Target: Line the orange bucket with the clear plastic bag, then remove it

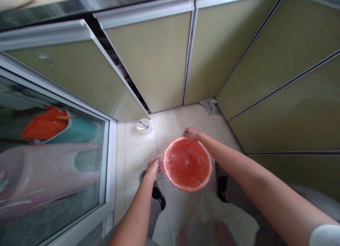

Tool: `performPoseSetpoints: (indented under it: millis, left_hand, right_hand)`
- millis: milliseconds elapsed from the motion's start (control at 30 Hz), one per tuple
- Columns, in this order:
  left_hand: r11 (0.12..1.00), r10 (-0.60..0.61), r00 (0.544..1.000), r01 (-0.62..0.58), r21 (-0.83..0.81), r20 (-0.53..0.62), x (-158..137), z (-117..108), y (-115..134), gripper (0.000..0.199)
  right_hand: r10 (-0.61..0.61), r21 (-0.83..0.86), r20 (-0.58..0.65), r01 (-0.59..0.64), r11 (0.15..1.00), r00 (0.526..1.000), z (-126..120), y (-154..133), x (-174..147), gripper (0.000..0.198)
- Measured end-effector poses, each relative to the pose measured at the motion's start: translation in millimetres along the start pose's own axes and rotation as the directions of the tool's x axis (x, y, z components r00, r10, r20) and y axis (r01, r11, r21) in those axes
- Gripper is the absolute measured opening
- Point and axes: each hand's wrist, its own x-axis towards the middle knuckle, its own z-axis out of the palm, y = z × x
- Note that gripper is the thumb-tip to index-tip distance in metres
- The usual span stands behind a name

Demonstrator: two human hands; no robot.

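A round orange plastic tub (187, 166) is in front of me above the floor, between my legs. Thin clear plastic film (161, 162) lies wrinkled over its mouth and gathers at the left rim. My left hand (153, 167) is closed on this film at the left side of the tub. At the far rim, my right hand (190, 133) has its fingers curled down on the edge and the film there. The tub's depth and underside are hidden from this angle.
A small white container (144, 126) stands on the tiled floor by a partly open cabinet door (79, 68). A grey cloth (209, 106) lies in the cabinet corner. Left is a glass door (53, 161) with an orange dustpan-like item behind it. My slippered feet flank the tub.
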Motion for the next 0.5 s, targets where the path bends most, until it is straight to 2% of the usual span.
performPoseSetpoints:
  millis: [167, 233, 300, 367, 400, 500]
  left_hand:
    - [0.99, 0.038, 0.996, -0.027, 0.136, -0.081, 2, -5, -5, 0.013]
    - [0.972, 0.161, 0.977, -0.132, 0.196, -0.14, -1, -6, -2, 0.014]
    - [0.898, 0.382, 0.908, -0.319, 0.303, -0.175, -8, -3, 4, 0.021]
    - [0.774, 0.573, 0.812, -0.492, 0.398, -0.112, -18, 3, 10, 0.031]
    - [0.724, 0.623, 0.78, -0.549, 0.418, -0.056, -23, 7, 12, 0.037]
    - [0.656, 0.648, 0.755, -0.621, 0.429, 0.102, -37, 19, 13, 0.049]
  right_hand:
    - [0.069, 0.024, -0.059, -0.068, 0.997, 0.996, -4, 6, -11, 0.029]
    - [0.088, 0.03, -0.169, -0.085, 0.996, 0.982, -5, 10, -30, 0.036]
    - [0.056, 0.019, -0.329, -0.053, 0.998, 0.943, -3, 14, -56, 0.04]
    - [-0.021, -0.03, -0.448, 0.008, 1.0, 0.894, 6, 17, -85, 0.044]
    - [-0.059, -0.066, -0.468, 0.032, 0.997, 0.882, 12, 18, -98, 0.048]
    - [-0.11, -0.17, -0.426, 0.04, 0.985, 0.898, 35, 22, -130, 0.062]
